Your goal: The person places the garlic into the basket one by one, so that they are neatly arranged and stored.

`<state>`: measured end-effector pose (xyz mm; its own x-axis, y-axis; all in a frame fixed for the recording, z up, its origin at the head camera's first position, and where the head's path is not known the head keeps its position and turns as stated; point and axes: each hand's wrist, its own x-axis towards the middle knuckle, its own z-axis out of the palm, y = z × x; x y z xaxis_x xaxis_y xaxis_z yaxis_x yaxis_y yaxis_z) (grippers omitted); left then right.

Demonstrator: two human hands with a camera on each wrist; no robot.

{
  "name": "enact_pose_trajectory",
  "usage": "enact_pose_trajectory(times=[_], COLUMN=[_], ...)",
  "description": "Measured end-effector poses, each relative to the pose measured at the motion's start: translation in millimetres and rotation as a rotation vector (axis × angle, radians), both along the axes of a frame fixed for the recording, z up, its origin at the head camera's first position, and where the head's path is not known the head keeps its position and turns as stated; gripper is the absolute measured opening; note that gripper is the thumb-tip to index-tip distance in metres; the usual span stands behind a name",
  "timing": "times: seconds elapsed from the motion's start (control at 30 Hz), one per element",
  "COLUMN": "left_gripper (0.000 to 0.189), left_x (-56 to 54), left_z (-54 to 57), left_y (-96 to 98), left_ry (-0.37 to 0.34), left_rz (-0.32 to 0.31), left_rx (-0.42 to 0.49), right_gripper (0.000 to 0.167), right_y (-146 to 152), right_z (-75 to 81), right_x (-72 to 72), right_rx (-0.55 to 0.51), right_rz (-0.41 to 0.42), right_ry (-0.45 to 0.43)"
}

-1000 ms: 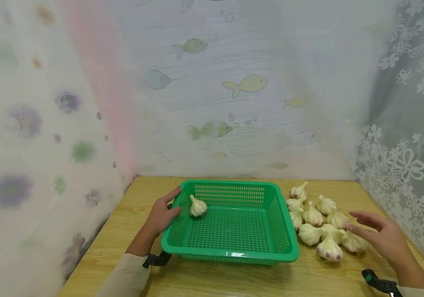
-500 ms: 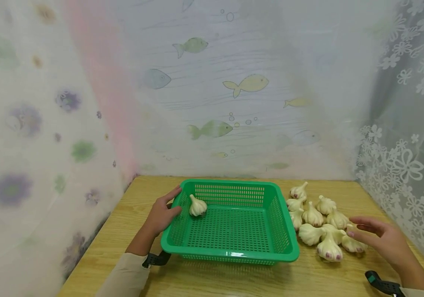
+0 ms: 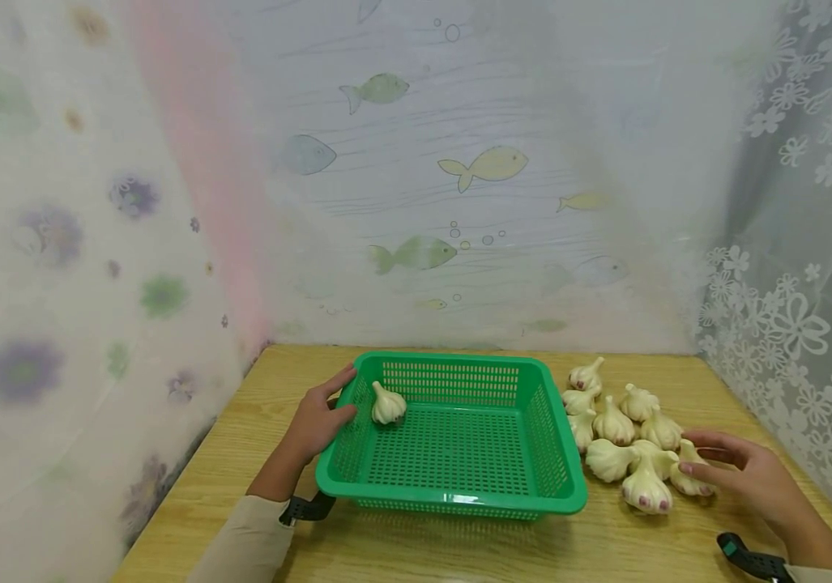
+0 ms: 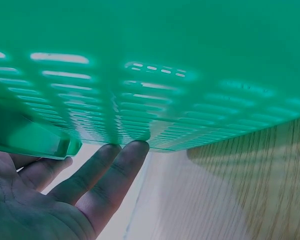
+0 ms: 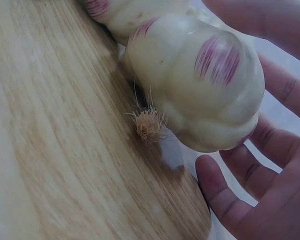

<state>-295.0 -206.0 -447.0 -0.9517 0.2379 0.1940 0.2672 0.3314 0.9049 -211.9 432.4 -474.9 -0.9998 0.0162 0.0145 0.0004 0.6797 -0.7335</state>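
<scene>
My left hand (image 3: 324,421) holds the left rim of a green plastic basket (image 3: 452,500), thumb over the edge and fingers along the outside. In the left wrist view, fingertips (image 4: 137,150) touch the slotted outer wall of the basket (image 4: 165,30). One garlic bulb (image 3: 388,405) sits inside, towards the back left. At the right edge of the garlic pile, my right hand (image 3: 747,478) has its thumb and fingers around a garlic bulb (image 3: 691,478). That bulb (image 5: 205,85) shows purple streaks and dry roots in the right wrist view, fingers curving beside it.
Several more garlic bulbs (image 3: 612,425) lie close together on the wooden table (image 3: 503,551), right of the basket. A fish-patterned sheet (image 3: 416,202) hangs behind the table, and patterned curtains stand at both sides.
My right hand has moved slightly left around the rightmost garlic bulb. That bulb has tipped so its stem now points up. My left hand and the basket stay put.
</scene>
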Motion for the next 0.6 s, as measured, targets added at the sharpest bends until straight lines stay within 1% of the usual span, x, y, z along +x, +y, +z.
enact_pose_trajectory(times=[0.17,0.23,0.3,0.43,0.53,0.6], left_gripper=[0.066,0.066,0.066,0.065,0.066,0.065], left_x=[0.5,3.7,9.1,17.8,21.4,24.1], left_z=[1.3,5.7,12.8,23.9,28.3,31.4], left_y=[1.5,3.1,5.3,8.7,9.4,9.7], left_ry=[-0.01,-0.018,-0.024,-0.013,-0.008,-0.017], left_rz=[0.014,0.015,0.01,-0.003,-0.005,-0.001], left_rx=[-0.018,-0.015,-0.007,-0.009,-0.014,-0.016], right_gripper=[0.067,0.068,0.069,0.071,0.07,0.07], right_y=[2,2,2,2,2,2], right_z=[-1.9,-2.5,-2.7,-2.2,-1.6,-1.2], right_x=[-1.8,-2.5,-3.0,-3.4,-3.5,-3.4], right_rx=[0.016,0.028,0.038,0.048,0.046,0.044], right_rz=[0.002,-0.001,-0.005,-0.016,-0.02,-0.023], right_ry=[-0.011,-0.012,-0.017,-0.041,-0.06,-0.067])
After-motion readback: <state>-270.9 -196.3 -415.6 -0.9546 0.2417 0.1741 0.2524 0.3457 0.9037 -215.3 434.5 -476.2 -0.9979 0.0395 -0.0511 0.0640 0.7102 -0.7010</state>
